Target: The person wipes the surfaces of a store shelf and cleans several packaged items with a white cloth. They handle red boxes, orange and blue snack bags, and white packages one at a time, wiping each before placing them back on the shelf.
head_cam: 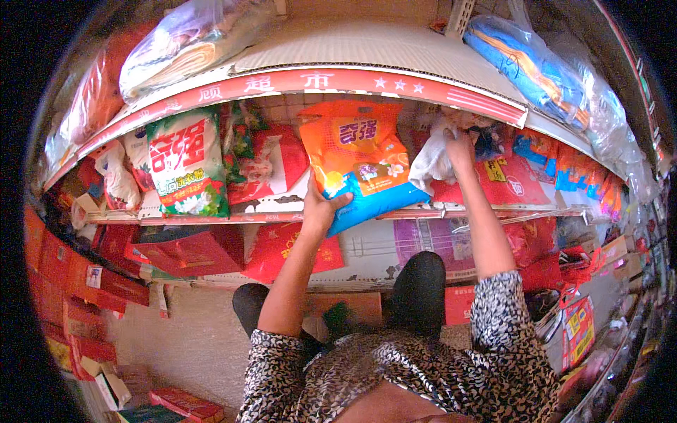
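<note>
My left hand (321,210) holds the lower left edge of an orange and blue plastic bag of laundry powder (365,158), thumb on its front. The bag tilts at the front of the middle shelf (296,200) and has a cut-out handle at its top. A crumpled white cloth (436,156) hangs from my right hand (459,150), just right of the bag. My right fingertips are partly hidden by the cloth and the hand itself. To the left stands a green and white laundry powder bag (188,161).
Above runs a shelf's red edge strip (344,80) bearing writing. Plastic-wrapped textiles (529,69) lie on top. Small orange and blue packets (587,177) line the right. Red boxes (190,248) sit on the bottom shelf, and more cartons (90,285) are stacked at left.
</note>
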